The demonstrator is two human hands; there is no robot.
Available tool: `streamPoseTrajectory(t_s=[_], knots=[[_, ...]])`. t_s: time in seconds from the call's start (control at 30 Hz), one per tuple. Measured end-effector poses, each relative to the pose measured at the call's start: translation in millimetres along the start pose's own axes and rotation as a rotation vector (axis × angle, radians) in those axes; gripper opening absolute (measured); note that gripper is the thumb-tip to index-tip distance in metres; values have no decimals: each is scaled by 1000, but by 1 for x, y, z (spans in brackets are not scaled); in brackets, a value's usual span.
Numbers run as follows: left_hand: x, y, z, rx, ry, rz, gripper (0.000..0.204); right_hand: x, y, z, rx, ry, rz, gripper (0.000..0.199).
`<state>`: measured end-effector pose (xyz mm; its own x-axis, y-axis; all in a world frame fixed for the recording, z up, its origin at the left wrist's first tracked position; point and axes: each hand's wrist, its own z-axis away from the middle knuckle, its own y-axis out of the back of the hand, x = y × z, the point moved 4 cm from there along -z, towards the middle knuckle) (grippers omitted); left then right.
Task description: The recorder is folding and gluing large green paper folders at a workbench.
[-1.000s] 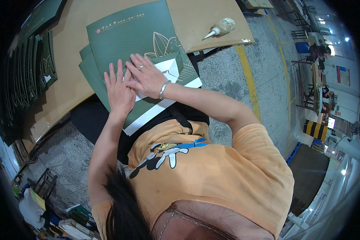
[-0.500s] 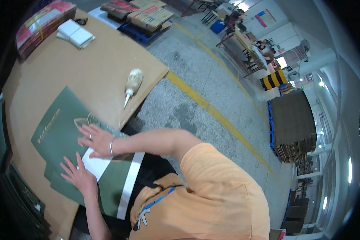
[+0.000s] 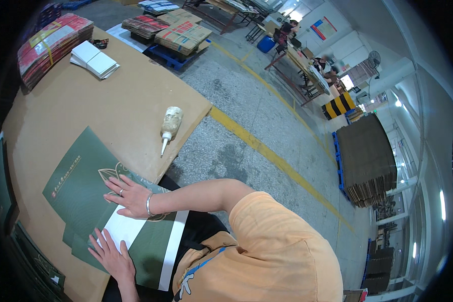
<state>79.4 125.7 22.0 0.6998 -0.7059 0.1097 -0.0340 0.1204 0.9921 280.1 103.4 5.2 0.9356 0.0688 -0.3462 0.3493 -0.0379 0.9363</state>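
A dark green printed sheet [image 3: 78, 173] with pale line patterns lies over the near part of the table, other green sheets showing beneath its left edge. On it rests a white rectangular piece [image 3: 125, 226], flat between my hands. My right hand [image 3: 131, 197], with a ring and a bracelet, lies flat over its far end and the pale pattern, fingers spread. My left hand [image 3: 115, 255] is spread on the near left part, its fingers at the white piece's edge. Neither hand grips anything. Beyond them a squeeze bottle [image 3: 172, 122] with a pointed nozzle lies on the table.
The brown tabletop [image 3: 131, 90] carries a bundle of white pieces [image 3: 94, 59] and a strapped red stack [image 3: 55, 45] at its far left. More green pieces [image 3: 38, 261] are at lower left. Bundles on a blue pallet [image 3: 173, 60] and a cardboard stack [image 3: 367, 158] stand on the floor.
My left hand has slid toward me, uncovering more of the white piece. My right hand stays in about the same place on the sheet. The whole view has shifted slightly.
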Motion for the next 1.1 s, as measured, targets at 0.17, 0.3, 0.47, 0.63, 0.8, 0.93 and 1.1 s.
streamPoseTrajectory(t_s=[0.17,0.3,0.47,0.63,0.8,0.93,1.1], knots=[[-4,-15,6,129,19,-8,55,-38,-23,-7,34,-183,104,56],[-4,-7,2,39,39,93,50,-68,-34,-5,-66,79,-253,53],[-3,-7,8,74,24,4,50,16,3,33,-13,57,7,54],[-4,-10,9,11,89,-69,52,23,1,32,-7,-99,86,53],[-14,-24,31,306,119,159,65,15,30,34,302,-125,-110,45],[16,-8,65,325,72,359,67,15,49,84,433,-101,-144,44],[17,15,66,369,123,331,62,20,45,92,345,51,-123,50]])
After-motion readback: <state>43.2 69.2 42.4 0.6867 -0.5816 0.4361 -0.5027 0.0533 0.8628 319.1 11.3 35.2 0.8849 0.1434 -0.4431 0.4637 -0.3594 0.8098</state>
